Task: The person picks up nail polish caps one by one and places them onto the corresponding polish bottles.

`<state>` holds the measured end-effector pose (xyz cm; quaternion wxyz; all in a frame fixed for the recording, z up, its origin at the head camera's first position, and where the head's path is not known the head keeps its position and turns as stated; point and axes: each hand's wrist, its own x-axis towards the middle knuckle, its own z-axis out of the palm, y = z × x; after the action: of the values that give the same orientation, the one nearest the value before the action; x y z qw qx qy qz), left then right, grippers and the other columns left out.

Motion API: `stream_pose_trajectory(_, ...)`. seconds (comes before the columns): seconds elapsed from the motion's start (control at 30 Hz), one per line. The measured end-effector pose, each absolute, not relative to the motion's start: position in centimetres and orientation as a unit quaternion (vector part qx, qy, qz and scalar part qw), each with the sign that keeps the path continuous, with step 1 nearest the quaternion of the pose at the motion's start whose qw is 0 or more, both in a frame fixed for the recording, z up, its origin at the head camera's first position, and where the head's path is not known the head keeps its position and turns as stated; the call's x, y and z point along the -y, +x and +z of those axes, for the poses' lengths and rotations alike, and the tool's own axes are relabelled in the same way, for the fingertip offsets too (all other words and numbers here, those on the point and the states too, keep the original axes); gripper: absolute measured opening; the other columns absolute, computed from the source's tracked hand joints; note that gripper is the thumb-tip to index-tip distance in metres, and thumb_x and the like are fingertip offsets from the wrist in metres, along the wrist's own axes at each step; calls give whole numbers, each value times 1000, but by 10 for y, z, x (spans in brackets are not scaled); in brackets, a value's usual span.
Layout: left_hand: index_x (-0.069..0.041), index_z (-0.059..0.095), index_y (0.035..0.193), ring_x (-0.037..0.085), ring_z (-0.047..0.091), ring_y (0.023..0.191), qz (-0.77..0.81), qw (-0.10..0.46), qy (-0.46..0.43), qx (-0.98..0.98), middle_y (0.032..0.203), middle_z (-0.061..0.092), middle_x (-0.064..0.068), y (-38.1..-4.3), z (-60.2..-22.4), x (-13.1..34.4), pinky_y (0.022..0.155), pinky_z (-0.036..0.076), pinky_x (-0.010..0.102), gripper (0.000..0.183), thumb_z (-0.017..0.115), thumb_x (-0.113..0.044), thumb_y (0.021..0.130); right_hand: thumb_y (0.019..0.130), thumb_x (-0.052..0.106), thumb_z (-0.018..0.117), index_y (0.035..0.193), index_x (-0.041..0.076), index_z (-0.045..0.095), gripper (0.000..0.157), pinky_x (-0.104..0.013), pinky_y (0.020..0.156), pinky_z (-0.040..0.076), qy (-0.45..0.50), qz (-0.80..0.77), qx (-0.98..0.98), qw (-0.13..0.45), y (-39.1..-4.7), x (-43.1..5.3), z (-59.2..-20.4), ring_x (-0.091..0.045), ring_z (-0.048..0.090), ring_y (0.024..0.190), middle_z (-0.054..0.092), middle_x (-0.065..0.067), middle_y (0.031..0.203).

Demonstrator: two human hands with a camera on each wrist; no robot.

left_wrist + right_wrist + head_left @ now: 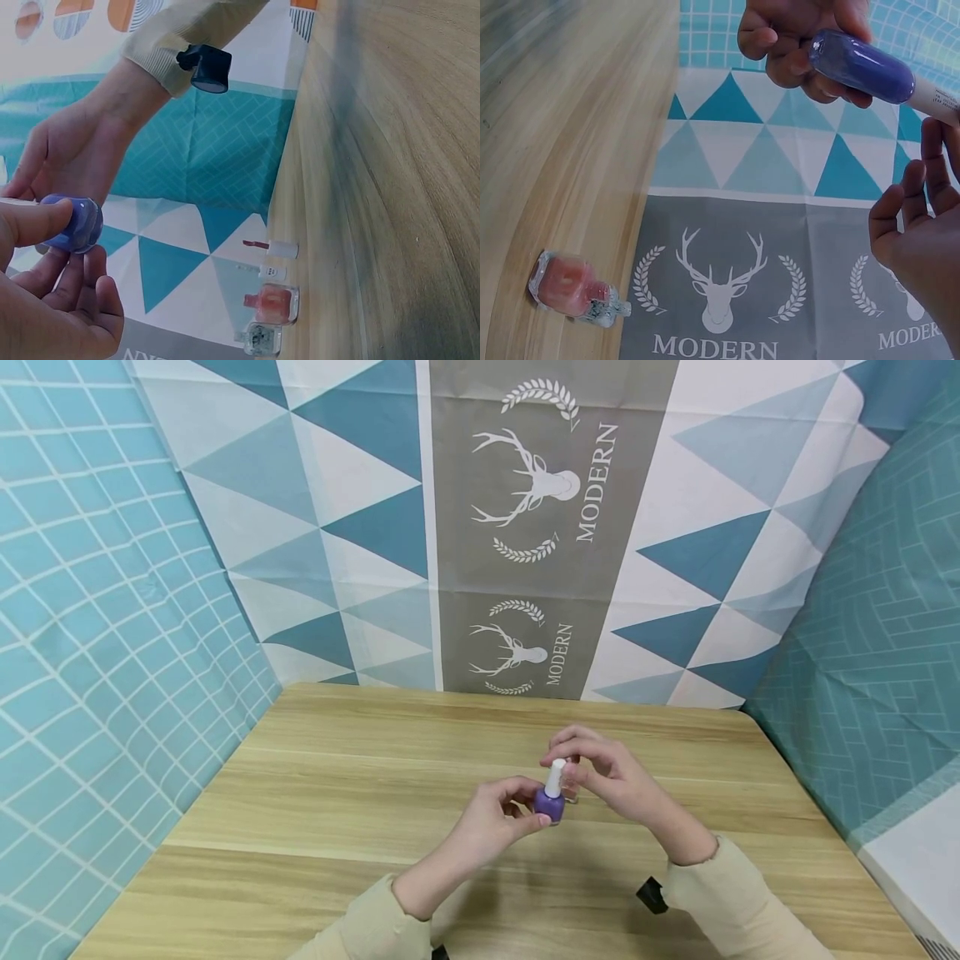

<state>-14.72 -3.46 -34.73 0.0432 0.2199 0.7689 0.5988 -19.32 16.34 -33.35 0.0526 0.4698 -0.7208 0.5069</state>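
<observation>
My left hand (487, 817) holds a purple nail polish bottle (550, 807) by its body, between thumb and fingers, above the wooden table. Its white cap (556, 779) points up, and the fingertips of my right hand (611, 777) pinch it near the top. The cap is on the bottle. In the right wrist view the cap runs out at the frame's edge, with dark print on its side. Beyond the hands, a pink nail polish bottle (274, 304) stands uncapped on the table, beside an uncapped clear glitter bottle (264, 340).
Near those bottles, a white cap with a red-coated brush (282, 249) and a second white cap (273, 272) stand brush up. Patterned cloth (517, 527) hangs behind the wooden table (300, 793). A black wrist camera (652, 895) sits at the right sleeve.
</observation>
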Motion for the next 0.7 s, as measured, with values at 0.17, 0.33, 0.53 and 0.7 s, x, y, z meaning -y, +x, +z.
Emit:
stream_pose_trajectory(0.17, -3, 63, 97, 21, 56, 82, 603, 47, 212, -767, 90, 65, 8, -143, -341, 34, 67, 44, 23, 22, 67, -3, 75, 86, 3, 55, 101, 10, 63, 19, -33, 82, 41, 441, 501, 742, 60, -192, -163, -333, -17, 48, 96, 54, -3, 100)
stream_pose_trajectory(0.33, -2, 63, 97, 21, 56, 82, 601, 47, 212, -770, 90, 65, 9, -143, -341, 34, 68, 45, 23, 22, 68, -4, 75, 83, -2, 57, 98, 13, 64, 22, -34, 84, 41, 428, 503, 748, 64, -192, -163, -332, -17, 48, 95, 55, -2, 96)
stream_pose_trajectory(0.53, -4, 64, 96, 20, 57, 81, 599, 39, 219, -769, 89, 66, 6, -150, -353, 32, 66, 45, 23, 23, 69, -6, 74, 78, -10, 58, 91, 13, 61, 26, -33, 75, 41, 422, 505, 749, 75, -193, -161, -333, -15, 49, 89, 56, -5, 92)
stream_pose_trajectory(0.7, -11, 65, 96, 12, 56, 78, 598, 34, 217, -771, 88, 66, 0, -160, -371, 31, 66, 46, 22, 24, 72, -13, 73, 76, -8, 61, 87, 14, 60, 24, -30, 72, 39, 406, 507, 755, 84, -194, -160, -334, -13, 49, 86, 56, -4, 89)
